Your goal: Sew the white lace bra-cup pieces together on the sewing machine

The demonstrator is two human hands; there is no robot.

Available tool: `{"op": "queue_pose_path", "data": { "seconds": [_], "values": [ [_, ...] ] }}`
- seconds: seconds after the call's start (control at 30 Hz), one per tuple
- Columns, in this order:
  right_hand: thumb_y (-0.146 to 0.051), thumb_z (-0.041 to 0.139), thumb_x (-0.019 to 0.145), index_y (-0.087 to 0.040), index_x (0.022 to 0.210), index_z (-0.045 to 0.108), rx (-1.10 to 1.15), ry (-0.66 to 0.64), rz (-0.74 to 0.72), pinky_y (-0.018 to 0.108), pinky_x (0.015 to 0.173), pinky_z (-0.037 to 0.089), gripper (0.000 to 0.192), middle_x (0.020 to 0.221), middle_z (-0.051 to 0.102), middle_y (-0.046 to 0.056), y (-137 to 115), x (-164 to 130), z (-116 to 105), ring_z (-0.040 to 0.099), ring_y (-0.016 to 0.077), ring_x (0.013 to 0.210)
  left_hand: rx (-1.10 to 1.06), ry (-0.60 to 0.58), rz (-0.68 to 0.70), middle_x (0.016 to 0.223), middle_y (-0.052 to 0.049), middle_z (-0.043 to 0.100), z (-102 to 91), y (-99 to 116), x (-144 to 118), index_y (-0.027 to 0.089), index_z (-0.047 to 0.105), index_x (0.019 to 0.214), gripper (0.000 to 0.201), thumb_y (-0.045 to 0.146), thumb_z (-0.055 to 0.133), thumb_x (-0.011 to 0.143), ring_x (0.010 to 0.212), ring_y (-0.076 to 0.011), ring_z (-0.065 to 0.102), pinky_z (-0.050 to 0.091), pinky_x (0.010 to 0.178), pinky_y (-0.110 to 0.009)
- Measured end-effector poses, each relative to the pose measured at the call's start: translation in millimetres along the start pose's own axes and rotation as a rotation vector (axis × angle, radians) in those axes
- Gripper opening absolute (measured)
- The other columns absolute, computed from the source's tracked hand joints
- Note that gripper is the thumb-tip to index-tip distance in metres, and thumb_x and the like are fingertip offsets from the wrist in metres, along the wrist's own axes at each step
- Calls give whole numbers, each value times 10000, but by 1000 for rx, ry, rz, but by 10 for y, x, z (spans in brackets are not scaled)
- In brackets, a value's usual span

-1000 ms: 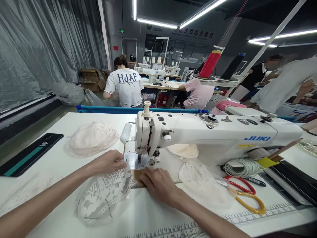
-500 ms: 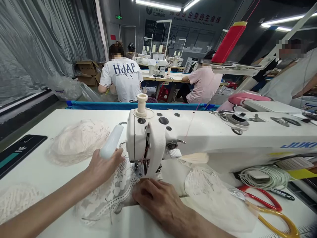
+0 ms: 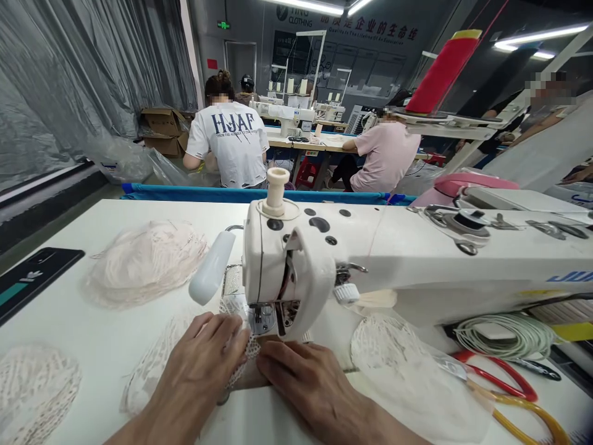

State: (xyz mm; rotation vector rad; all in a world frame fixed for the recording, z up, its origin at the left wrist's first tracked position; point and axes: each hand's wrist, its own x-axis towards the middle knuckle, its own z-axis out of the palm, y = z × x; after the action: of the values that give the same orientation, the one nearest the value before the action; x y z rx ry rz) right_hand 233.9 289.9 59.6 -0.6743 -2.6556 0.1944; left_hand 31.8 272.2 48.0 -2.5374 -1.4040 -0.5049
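Observation:
Directly ahead is a white sewing machine (image 3: 319,266), its presser foot (image 3: 259,314) down near the lace. My left hand (image 3: 208,352) lies over a piece of white lace fabric (image 3: 155,364) just left of the needle area, fingers bent and pressed together on it. Close by on the right, my right hand (image 3: 308,377) is closed in a pinch at the lace edge in front of the presser foot; its fingertips are partly hidden. A pale cylinder-shaped handle (image 3: 212,267) sticks out left of the machine head, above my left hand.
Lace piles (image 3: 148,262) sit at the left, beside a black phone (image 3: 37,278). Another lace piece (image 3: 389,352) lies under the machine arm. Red-handled scissors (image 3: 504,377), yellow-handled scissors (image 3: 532,414) and a coiled cord (image 3: 504,334) are at right. Two seated people (image 3: 231,139) work beyond.
My left hand has come down and toward me from beside the pale handle, and now bends over the lace. My right hand stays near the presser foot. The view has shifted slightly.

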Motion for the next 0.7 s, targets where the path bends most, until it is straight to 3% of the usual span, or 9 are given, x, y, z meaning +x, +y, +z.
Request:
{"op": "queue_pose_path", "data": {
  "seconds": [0.27, 0.47, 0.7],
  "values": [
    [-118, 385, 933, -126, 1056, 554, -61, -8, 1, 236, 525, 408, 209, 1040, 630, 87, 3, -27, 22, 551, 117, 628, 22, 141, 86, 976, -95, 629, -44, -28, -41, 155, 628, 964, 275, 5, 435, 839, 912, -238, 530, 392, 809, -392],
    [-133, 362, 942, -135, 1056, 564, -55, -29, 8, 241, 527, 415, 232, 1064, 629, 94, 14, -53, 42, 559, 128, 665, 88, 143, 104, 962, -107, 646, -33, 2, -28, 157, 638, 987, 279, 65, 391, 897, 877, -245, 537, 384, 754, -393],
    [-122, 415, 919, -129, 1038, 565, -56, -12, 1, 248, 493, 402, 192, 1049, 630, 85, 11, -38, 32, 563, 129, 648, 85, 136, 103, 797, -73, 636, -12, 23, -70, 157, 629, 1020, 293, 85, 362, 924, 859, -242, 535, 372, 764, -403]
  ]
}}
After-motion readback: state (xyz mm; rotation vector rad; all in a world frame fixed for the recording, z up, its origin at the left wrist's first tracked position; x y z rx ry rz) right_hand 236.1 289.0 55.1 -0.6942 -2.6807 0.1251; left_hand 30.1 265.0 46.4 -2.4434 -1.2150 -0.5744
